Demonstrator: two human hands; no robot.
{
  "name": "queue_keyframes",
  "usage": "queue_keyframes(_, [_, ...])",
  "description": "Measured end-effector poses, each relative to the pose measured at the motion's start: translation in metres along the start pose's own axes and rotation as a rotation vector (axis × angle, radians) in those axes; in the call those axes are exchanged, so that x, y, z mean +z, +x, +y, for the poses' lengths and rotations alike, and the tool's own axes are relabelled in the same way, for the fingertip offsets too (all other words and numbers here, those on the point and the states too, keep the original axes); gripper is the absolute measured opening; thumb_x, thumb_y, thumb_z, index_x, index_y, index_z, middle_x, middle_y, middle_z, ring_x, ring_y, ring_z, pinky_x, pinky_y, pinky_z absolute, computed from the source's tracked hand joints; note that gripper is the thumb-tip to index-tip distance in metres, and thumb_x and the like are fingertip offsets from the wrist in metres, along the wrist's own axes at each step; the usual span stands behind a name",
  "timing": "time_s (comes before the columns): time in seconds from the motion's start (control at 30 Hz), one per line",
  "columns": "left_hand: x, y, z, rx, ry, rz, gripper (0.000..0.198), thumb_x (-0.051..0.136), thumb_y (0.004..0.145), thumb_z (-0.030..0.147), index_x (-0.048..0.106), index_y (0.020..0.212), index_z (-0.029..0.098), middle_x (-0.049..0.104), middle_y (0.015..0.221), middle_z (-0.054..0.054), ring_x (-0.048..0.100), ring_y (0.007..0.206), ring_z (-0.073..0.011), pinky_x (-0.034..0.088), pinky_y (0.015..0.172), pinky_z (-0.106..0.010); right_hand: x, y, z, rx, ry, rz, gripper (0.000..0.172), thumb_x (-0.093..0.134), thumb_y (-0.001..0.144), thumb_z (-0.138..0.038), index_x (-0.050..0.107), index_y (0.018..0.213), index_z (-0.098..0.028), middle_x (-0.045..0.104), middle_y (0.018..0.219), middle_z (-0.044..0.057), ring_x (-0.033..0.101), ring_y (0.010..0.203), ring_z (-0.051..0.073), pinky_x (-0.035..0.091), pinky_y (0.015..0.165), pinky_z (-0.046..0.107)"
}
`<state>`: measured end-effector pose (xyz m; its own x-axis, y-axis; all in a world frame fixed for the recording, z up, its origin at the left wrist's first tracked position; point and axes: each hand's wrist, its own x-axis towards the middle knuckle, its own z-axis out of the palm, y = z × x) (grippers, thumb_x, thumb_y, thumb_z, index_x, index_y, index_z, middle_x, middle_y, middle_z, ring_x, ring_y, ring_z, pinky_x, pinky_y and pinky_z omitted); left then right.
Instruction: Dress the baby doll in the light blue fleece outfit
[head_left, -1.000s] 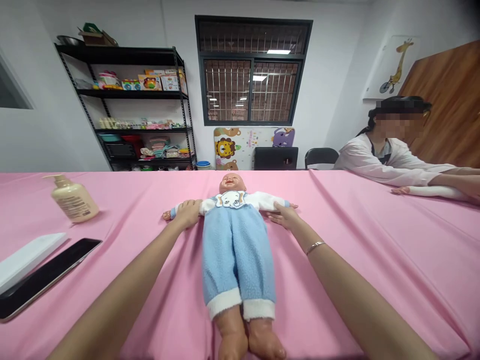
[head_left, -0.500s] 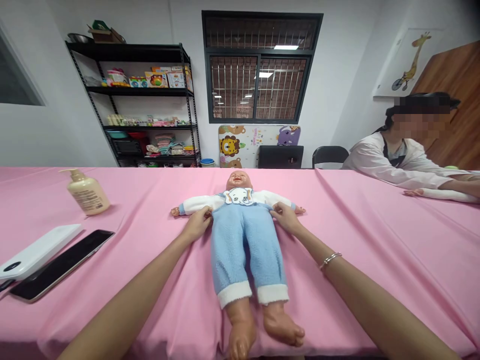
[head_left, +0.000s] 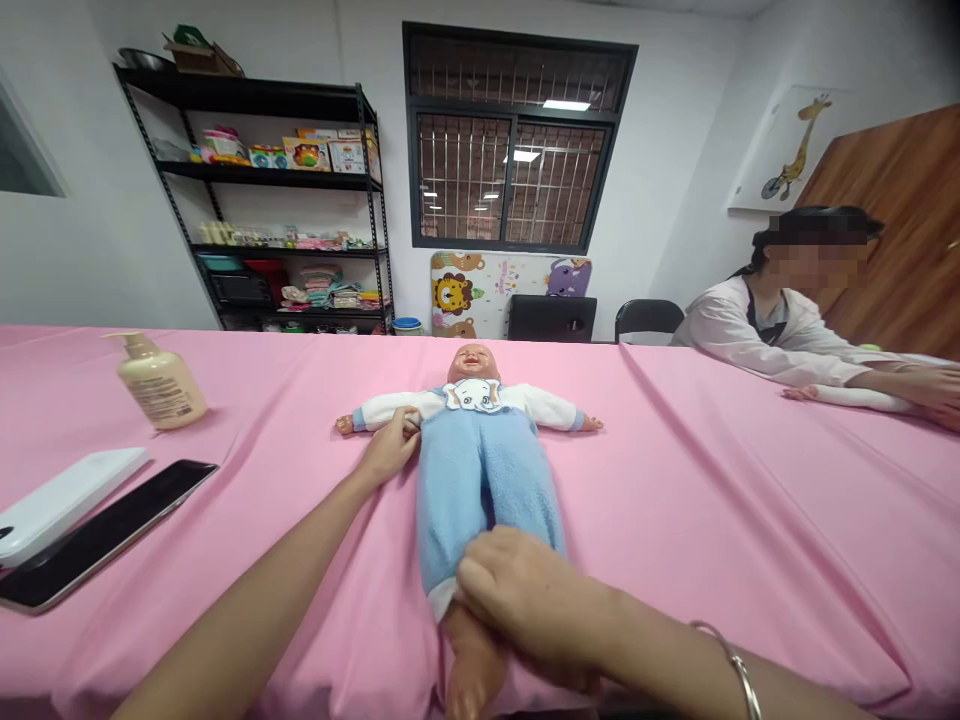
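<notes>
A baby doll (head_left: 480,490) in a white top and blue fleece trousers lies on its back on the pink-covered table (head_left: 712,520). My left hand (head_left: 388,450) rests at the doll's left-of-view waist, fingers curled on the white top's edge. My right hand (head_left: 525,590) closes around the doll's lower legs at the trouser cuffs. That hand hides most of the cuffs and one foot, while a bare plastic foot shows below it.
A cream pump bottle (head_left: 160,385), a white flat box (head_left: 67,505) and a black phone (head_left: 105,535) lie to the left. At the right, a seated person (head_left: 772,330) has their hands on a second doll's white-sleeved arm (head_left: 855,398). A black shelf of toys stands behind.
My right hand has moved from the doll's waist down to its lower legs and closed around them. My left hand stays at the waist.
</notes>
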<state>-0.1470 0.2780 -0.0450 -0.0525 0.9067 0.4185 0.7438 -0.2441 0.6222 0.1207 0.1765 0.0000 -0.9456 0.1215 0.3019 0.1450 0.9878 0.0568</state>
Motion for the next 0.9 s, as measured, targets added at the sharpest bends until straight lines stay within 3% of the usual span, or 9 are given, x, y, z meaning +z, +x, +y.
queue_keyframes(0.13, [-0.001,0.000,0.002,-0.008,-0.009,-0.002,0.027,0.045,0.083,0.027,0.044,0.108,0.019,0.063,0.087,-0.003,0.059,0.084,-0.0200,0.045,0.076,-0.033,-0.004,0.009,0.000,-0.056,0.072,0.043,0.012,0.052,0.085,-0.018,0.049,0.073,-0.015,0.053,0.070,0.001,0.040,0.060,0.013,0.026,0.056,0.028])
queue_keyframes(0.27, [0.000,-0.001,0.003,-0.029,-0.081,0.040,0.019,0.041,0.085,0.030,0.048,0.097,0.018,0.062,0.088,-0.004,0.058,0.083,-0.0198,0.044,0.077,-0.033,-0.010,0.016,0.031,0.262,0.181,0.103,0.019,0.055,0.085,-0.034,0.052,0.078,-0.016,0.056,0.077,0.002,0.044,0.072,0.015,0.030,0.066,0.027])
queue_keyframes(0.33, [0.002,-0.001,0.005,-0.014,-0.141,0.044,0.022,0.042,0.085,0.034,0.051,0.097,0.017,0.061,0.097,-0.005,0.057,0.089,-0.0196,0.044,0.080,-0.032,-0.007,0.016,0.051,0.436,0.175,0.089,0.019,0.052,0.086,-0.031,0.053,0.076,-0.015,0.057,0.077,0.003,0.044,0.075,0.016,0.030,0.070,0.028])
queue_keyframes(0.43, [0.003,0.000,0.010,0.044,-0.153,-0.016,0.023,0.041,0.085,0.034,0.055,0.090,0.017,0.062,0.094,-0.004,0.057,0.085,-0.0194,0.044,0.078,-0.031,0.002,0.015,0.068,0.497,0.197,-0.002,0.019,0.050,0.085,-0.024,0.053,0.068,-0.015,0.058,0.072,0.002,0.044,0.074,0.016,0.029,0.071,0.029])
queue_keyframes(0.53, [0.003,0.003,0.016,0.045,0.009,-0.040,0.023,0.038,0.085,0.031,0.054,0.077,0.017,0.062,0.082,-0.005,0.055,0.077,-0.0202,0.043,0.072,-0.031,0.002,0.017,0.078,0.501,0.332,0.003,0.014,0.053,0.082,-0.023,0.054,0.069,-0.016,0.059,0.071,0.000,0.046,0.071,0.014,0.030,0.068,0.027])
queue_keyframes(0.63, [0.000,0.010,0.017,-0.024,0.255,0.048,0.025,0.035,0.088,0.030,0.053,0.078,0.017,0.062,0.086,-0.007,0.055,0.082,-0.0231,0.040,0.074,-0.035,-0.001,0.024,0.094,0.595,0.463,0.145,0.019,0.052,0.083,-0.029,0.053,0.070,-0.016,0.058,0.069,-0.001,0.047,0.063,0.011,0.029,0.060,0.023])
queue_keyframes(0.73, [-0.002,0.014,0.013,-0.062,0.466,0.099,0.025,0.033,0.089,0.030,0.052,0.078,0.017,0.062,0.088,-0.009,0.055,0.088,-0.0267,0.037,0.080,-0.040,0.006,0.031,0.115,0.757,0.370,0.301,0.023,0.051,0.083,-0.031,0.050,0.067,-0.015,0.056,0.065,0.000,0.046,0.060,0.011,0.027,0.057,0.023])
queue_keyframes(0.8, [-0.002,0.013,0.011,-0.084,0.472,0.097,0.024,0.035,0.089,0.030,0.052,0.078,0.017,0.062,0.088,-0.008,0.055,0.089,-0.0270,0.037,0.080,-0.040,0.018,0.031,0.128,0.801,0.365,0.319,0.022,0.053,0.081,-0.030,0.049,0.065,-0.015,0.054,0.062,-0.001,0.045,0.058,0.011,0.026,0.056,0.024])
queue_keyframes(0.9, [-0.002,0.009,0.008,-0.132,0.281,0.112,0.023,0.039,0.087,0.033,0.055,0.081,0.018,0.064,0.087,-0.005,0.057,0.084,-0.0241,0.040,0.076,-0.036,0.035,0.023,0.148,0.786,0.549,0.422,0.026,0.050,0.080,-0.036,0.048,0.065,-0.016,0.051,0.060,-0.001,0.045,0.058,0.011,0.029,0.056,0.023])
